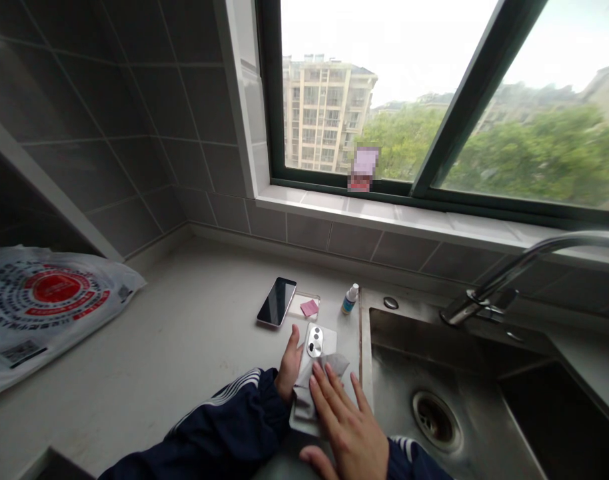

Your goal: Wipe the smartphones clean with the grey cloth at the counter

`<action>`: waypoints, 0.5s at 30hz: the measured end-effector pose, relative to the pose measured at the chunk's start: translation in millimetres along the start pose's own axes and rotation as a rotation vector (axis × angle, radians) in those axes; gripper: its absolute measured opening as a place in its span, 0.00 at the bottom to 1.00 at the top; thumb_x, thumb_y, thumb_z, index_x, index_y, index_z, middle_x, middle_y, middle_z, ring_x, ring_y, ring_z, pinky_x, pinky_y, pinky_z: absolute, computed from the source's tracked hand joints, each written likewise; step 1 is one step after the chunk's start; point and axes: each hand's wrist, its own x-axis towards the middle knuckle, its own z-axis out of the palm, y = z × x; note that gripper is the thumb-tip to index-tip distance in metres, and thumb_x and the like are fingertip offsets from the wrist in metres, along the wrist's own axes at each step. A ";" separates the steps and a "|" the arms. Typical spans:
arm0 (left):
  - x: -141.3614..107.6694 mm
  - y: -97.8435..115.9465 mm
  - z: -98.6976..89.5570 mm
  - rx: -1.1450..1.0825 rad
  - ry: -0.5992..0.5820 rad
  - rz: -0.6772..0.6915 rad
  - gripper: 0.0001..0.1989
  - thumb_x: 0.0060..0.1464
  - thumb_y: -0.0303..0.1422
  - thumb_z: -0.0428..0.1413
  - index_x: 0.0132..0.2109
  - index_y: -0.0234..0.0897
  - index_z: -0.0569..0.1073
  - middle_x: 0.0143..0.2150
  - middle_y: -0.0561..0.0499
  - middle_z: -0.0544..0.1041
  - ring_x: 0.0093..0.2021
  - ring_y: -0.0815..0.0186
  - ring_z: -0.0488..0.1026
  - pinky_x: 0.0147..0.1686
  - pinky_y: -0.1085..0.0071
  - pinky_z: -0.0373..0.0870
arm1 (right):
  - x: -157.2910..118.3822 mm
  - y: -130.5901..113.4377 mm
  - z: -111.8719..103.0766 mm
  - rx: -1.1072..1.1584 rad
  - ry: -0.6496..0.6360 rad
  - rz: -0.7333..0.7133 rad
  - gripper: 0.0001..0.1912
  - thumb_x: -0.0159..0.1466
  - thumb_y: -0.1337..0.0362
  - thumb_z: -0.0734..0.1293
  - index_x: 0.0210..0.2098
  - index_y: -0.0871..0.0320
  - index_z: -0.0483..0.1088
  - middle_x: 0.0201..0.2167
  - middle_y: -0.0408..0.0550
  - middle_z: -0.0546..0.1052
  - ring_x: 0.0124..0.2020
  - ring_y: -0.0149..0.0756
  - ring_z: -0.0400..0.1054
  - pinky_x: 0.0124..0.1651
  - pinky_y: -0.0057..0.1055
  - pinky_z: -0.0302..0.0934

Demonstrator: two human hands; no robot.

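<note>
My left hand grips the edge of a silver smartphone, which lies back-up with a round camera module showing. My right hand rests with spread fingers on a grey wiping cloth that covers the phone's lower part. Under the phone lies a pale grey pad. Beyond my hands are a black-screened smartphone, a clear tray or case holding a pink square, and a small blue-and-white spray bottle.
The pale countertop holds a printed white plastic bag at the left. A steel sink with a drain lies directly right of my hands, under a curved faucet. Tiled walls and a window stand behind.
</note>
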 end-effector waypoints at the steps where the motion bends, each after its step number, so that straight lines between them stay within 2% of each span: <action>1: 0.2 0.0 -1.2 0.008 -0.005 -0.016 0.46 0.52 0.63 0.43 0.60 0.24 0.66 0.49 0.30 0.77 0.47 0.47 0.76 0.53 0.52 0.66 | 0.1 -0.7 0.8 -0.002 0.011 -0.010 0.45 0.66 0.40 0.54 0.70 0.66 0.44 0.69 0.57 0.50 0.67 0.57 0.50 0.62 0.59 0.53; 5: -1.0 -0.1 -7.8 0.049 0.021 -0.086 0.50 0.50 0.67 0.39 0.58 0.25 0.68 0.47 0.31 0.78 0.45 0.47 0.76 0.49 0.52 0.68 | 0.6 -2.1 0.9 -0.020 0.057 -0.037 0.44 0.66 0.38 0.54 0.69 0.63 0.49 0.68 0.54 0.52 0.68 0.52 0.51 0.66 0.53 0.50; 8: -2.3 0.7 -12.1 0.072 0.036 -0.068 0.51 0.50 0.66 0.36 0.57 0.23 0.69 0.45 0.29 0.78 0.45 0.46 0.76 0.47 0.53 0.68 | 2.1 -3.4 -0.1 -0.034 0.119 -0.110 0.41 0.66 0.38 0.53 0.67 0.62 0.56 0.67 0.52 0.57 0.67 0.49 0.52 0.67 0.50 0.48; 13: -3.5 1.0 -15.8 0.063 0.003 -0.099 0.55 0.49 0.68 0.29 0.56 0.20 0.69 0.44 0.28 0.78 0.43 0.44 0.76 0.46 0.51 0.67 | 5.7 -6.3 -1.0 -0.076 0.287 -0.203 0.24 0.72 0.54 0.54 0.62 0.59 0.64 0.64 0.48 0.63 0.66 0.43 0.54 0.69 0.49 0.41; 15: -4.3 0.9 -16.8 0.049 0.009 -0.125 0.56 0.48 0.68 0.28 0.55 0.20 0.69 0.42 0.28 0.78 0.42 0.44 0.76 0.45 0.50 0.67 | 6.6 -7.4 -2.8 -0.096 0.323 -0.211 0.22 0.73 0.57 0.54 0.60 0.58 0.66 0.63 0.47 0.65 0.66 0.41 0.55 0.69 0.47 0.39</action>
